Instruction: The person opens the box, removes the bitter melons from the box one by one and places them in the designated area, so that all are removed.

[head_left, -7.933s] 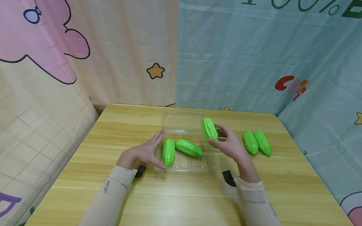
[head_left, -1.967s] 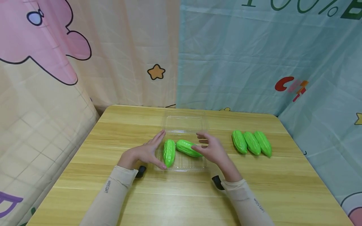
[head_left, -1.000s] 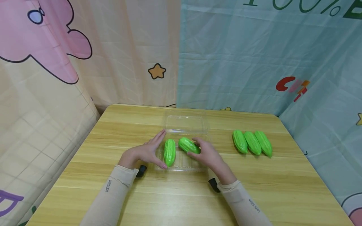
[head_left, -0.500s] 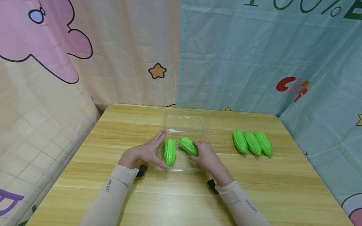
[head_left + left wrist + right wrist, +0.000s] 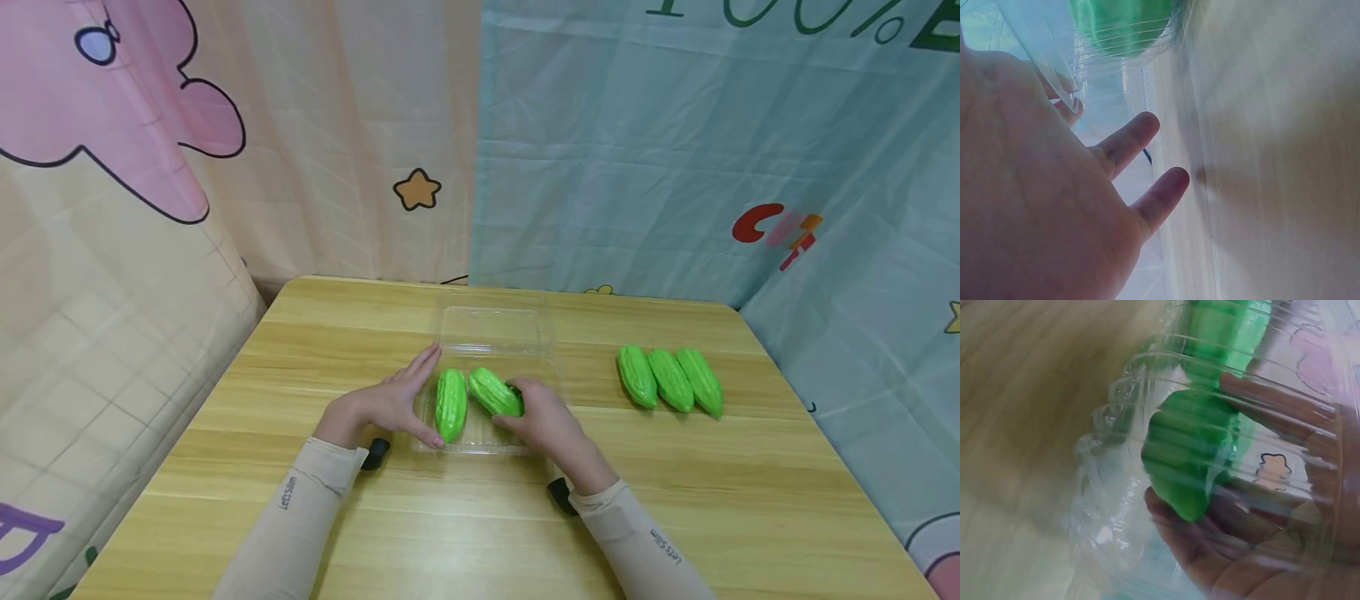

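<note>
A clear plastic clamshell box [image 5: 480, 437] lies with its lid [image 5: 491, 325] folded back on the table. In it are two green ribbed bitter melons: one upright melon [image 5: 451, 406] on the left, and one slanted melon [image 5: 492, 390] beside it. My right hand [image 5: 551, 425] grips the lower right end of the slanted melon between thumb and fingers; the right wrist view shows this melon [image 5: 1188, 453] through the box's ridged wall. My left hand [image 5: 390, 404] spans the box's left side, thumb at the front rim, fingers straight towards the hinge.
Three more bitter melons [image 5: 670, 379] lie side by side on the wooden table [image 5: 450, 533] to the right of the box. Printed curtains [image 5: 600, 167] hang close behind the table and along both sides.
The melon my right hand held earlier now lies in the row at right. The right hand has returned to the box and gripped the slanted melon, shifting it slightly. My left hand stays put.
</note>
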Tool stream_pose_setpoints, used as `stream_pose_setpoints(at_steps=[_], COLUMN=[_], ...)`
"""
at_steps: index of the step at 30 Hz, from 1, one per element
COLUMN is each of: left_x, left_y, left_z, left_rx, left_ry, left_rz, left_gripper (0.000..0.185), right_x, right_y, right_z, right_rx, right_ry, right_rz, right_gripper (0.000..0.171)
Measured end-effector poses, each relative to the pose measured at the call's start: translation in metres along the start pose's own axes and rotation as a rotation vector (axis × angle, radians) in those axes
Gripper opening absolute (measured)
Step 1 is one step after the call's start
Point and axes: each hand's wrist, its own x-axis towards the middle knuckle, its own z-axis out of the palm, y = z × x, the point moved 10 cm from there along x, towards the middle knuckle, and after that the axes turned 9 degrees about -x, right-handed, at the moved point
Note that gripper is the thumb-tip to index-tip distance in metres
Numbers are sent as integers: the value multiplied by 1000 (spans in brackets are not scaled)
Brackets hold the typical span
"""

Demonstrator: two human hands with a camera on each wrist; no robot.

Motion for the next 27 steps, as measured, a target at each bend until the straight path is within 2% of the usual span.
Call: stream_pose_setpoints(at_steps=[5,9,18,27], left_x=[0,1,1,0], left_y=[0,0,0,1], left_z=[1,1,1,1], left_rx=[-1,3,0,3], left_ry=[-2,-3,-2,-3], left_rz=[-2,1,6,6], left_gripper=[146,147,146,145], right_x=[-1,-2,-4,-4], right_y=[0,4,11,34], right_z=[-9,-16,-41,-64], right_rx=[58,112,235,295], right_ry=[38,56,126,166], right_rz=[-3,33,55,100], right_gripper=[56,55,57,59])
